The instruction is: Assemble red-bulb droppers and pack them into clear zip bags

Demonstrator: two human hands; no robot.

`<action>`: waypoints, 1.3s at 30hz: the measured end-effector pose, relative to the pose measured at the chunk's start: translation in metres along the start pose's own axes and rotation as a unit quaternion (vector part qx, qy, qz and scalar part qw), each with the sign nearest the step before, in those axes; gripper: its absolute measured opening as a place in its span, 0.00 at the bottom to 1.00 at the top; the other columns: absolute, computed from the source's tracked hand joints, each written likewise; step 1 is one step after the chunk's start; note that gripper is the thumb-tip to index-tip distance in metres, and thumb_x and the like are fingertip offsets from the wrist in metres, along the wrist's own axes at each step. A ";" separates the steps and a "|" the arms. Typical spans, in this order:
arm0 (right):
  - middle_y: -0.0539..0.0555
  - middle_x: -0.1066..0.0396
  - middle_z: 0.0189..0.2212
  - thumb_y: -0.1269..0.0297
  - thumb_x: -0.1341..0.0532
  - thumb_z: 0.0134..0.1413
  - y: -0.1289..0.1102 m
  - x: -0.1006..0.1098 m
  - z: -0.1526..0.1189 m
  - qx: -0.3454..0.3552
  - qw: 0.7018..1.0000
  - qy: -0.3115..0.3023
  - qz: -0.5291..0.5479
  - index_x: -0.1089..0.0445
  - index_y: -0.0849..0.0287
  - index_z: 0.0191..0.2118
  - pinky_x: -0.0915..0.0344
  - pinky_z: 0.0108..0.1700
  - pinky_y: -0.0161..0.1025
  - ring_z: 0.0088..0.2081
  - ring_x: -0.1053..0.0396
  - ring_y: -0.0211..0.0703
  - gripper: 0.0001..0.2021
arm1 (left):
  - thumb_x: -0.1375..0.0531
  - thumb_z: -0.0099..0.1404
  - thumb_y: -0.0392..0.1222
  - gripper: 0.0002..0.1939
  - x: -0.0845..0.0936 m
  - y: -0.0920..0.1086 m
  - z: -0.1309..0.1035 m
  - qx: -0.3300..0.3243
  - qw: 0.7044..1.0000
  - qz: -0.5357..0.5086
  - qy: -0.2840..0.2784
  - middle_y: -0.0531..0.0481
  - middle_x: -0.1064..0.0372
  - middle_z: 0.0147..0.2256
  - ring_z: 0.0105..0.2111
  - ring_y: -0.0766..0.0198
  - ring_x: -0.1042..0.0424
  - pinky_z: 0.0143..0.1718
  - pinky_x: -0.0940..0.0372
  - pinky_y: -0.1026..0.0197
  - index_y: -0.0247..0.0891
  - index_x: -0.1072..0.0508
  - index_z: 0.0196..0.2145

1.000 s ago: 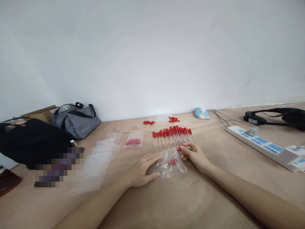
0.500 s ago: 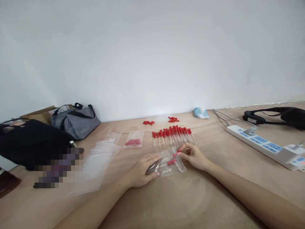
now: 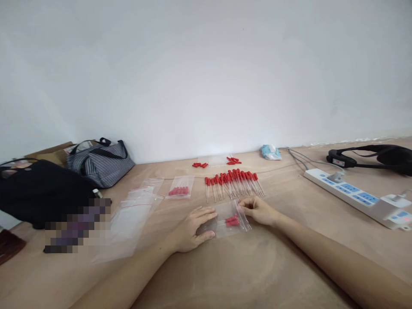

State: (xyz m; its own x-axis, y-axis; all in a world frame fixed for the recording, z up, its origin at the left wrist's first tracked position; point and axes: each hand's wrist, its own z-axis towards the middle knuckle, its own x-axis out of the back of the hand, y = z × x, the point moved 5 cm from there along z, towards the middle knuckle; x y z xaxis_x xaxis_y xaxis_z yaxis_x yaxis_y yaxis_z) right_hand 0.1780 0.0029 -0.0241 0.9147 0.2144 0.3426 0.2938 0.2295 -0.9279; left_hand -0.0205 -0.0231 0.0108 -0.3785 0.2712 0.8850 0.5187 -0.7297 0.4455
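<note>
One clear zip bag (image 3: 223, 210) on table (image 3: 244, 274), between both hands; red bulbs (image 3: 232, 221) inside, two or maybe three, plastic blurs count. Left hand (image 3: 195, 229) spread over bag's closed end. Right hand (image 3: 255, 210) pinching bag's mouth. One power strip (image 3: 350, 193), right.

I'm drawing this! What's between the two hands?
In the head view, a clear bag with red droppers inside lies between the left hand and right hand.

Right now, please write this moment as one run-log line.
left hand: on clear zip bag | right hand: at bag's mouth | red-bulbed droppers: inside
</note>
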 end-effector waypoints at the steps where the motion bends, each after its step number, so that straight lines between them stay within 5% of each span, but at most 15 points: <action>1: 0.47 0.38 0.17 0.53 0.43 0.43 0.004 0.004 0.001 -0.018 1.000 0.023 0.008 0.35 0.60 0.19 0.45 0.23 0.31 0.19 0.44 0.32 0.15 | 0.45 0.60 0.47 0.22 0.000 0.000 0.000 -0.001 1.000 0.001 -0.002 0.46 0.43 0.54 0.55 0.55 0.45 0.56 0.53 0.47 0.42 0.38 0.52; 5: 0.49 0.34 0.19 0.56 0.44 0.44 0.008 0.031 0.009 -0.022 0.986 0.153 -0.069 0.32 0.60 0.25 0.43 0.24 0.33 0.20 0.41 0.35 0.12 | 0.45 0.61 0.46 0.20 -0.001 -0.002 0.000 0.010 1.000 0.011 -0.015 0.46 0.43 0.55 0.55 0.55 0.45 0.56 0.54 0.46 0.43 0.36 0.51; 9: 0.52 0.31 0.25 0.60 0.45 0.46 0.003 0.070 0.026 -0.034 0.929 0.271 -0.250 0.30 0.58 0.29 0.42 0.31 0.34 0.29 0.35 0.40 0.09 | 0.45 0.61 0.47 0.21 -0.003 -0.004 0.000 0.022 0.999 0.013 -0.028 0.45 0.45 0.55 0.56 0.54 0.46 0.56 0.54 0.45 0.43 0.36 0.51; 12: 0.54 0.30 0.32 0.60 0.45 0.48 0.004 0.089 0.046 -0.080 0.890 0.289 -0.344 0.28 0.57 0.36 0.42 0.34 0.35 0.33 0.33 0.42 0.12 | 0.45 0.60 0.46 0.20 -0.002 -0.004 0.000 0.019 0.999 0.011 -0.027 0.45 0.44 0.55 0.55 0.55 0.46 0.56 0.54 0.45 0.43 0.36 0.51; 16: 0.58 0.34 0.39 0.58 0.46 0.50 0.012 0.091 0.073 -0.097 0.891 0.265 -0.357 0.28 0.57 0.40 0.42 0.40 0.36 0.40 0.34 0.45 0.15 | 0.45 0.60 0.46 0.20 -0.001 -0.003 0.000 0.012 1.000 0.011 -0.024 0.45 0.44 0.55 0.55 0.55 0.46 0.56 0.54 0.45 0.43 0.36 0.51; 23: 0.56 0.34 0.40 0.60 0.41 0.44 0.022 0.092 0.091 -0.106 0.911 0.264 -0.299 0.26 0.57 0.30 0.42 0.42 0.35 0.40 0.34 0.43 0.09 | 0.45 0.60 0.46 0.21 -0.002 -0.003 0.000 0.006 1.000 0.020 -0.022 0.44 0.44 0.55 0.55 0.54 0.45 0.56 0.54 0.46 0.41 0.36 0.51; 28: 0.54 0.30 0.30 0.62 0.43 0.45 0.014 0.100 0.088 -0.104 0.940 0.251 -0.206 0.31 0.60 0.28 0.40 0.32 0.34 0.30 0.33 0.39 0.08 | 0.45 0.60 0.46 0.21 -0.002 -0.004 -0.001 0.009 1.000 0.020 -0.021 0.45 0.44 0.55 0.55 0.55 0.45 0.56 0.53 0.47 0.42 0.36 0.51; 33: 0.51 0.30 0.26 0.60 0.48 0.50 -0.003 0.103 0.061 -0.058 0.963 0.254 -0.067 0.38 0.60 0.34 0.42 0.22 0.31 0.20 0.38 0.32 0.09 | 0.45 0.60 0.46 0.21 -0.002 -0.004 0.000 0.019 0.999 0.020 -0.028 0.45 0.44 0.55 0.55 0.54 0.46 0.56 0.53 0.46 0.42 0.36 0.52; 39: 0.45 0.36 0.20 0.53 0.40 0.41 0.003 0.079 0.014 0.001 0.931 0.307 0.198 0.38 0.58 0.32 0.45 0.19 0.30 0.17 0.43 0.29 0.15 | 0.46 0.61 0.46 0.21 -0.001 -0.003 0.000 0.028 0.998 0.030 -0.039 0.45 0.45 0.56 0.56 0.54 0.47 0.56 0.53 0.45 0.42 0.37 0.52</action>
State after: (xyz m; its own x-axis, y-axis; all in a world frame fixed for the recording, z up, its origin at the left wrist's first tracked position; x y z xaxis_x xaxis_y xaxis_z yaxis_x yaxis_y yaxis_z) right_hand 0.2476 0.0336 0.0024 0.9376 -0.2998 -0.1761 -0.1011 0.2496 -0.9631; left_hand -0.0216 -0.0217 0.0083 -0.2865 0.2775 0.9170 0.5812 -0.7106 0.3966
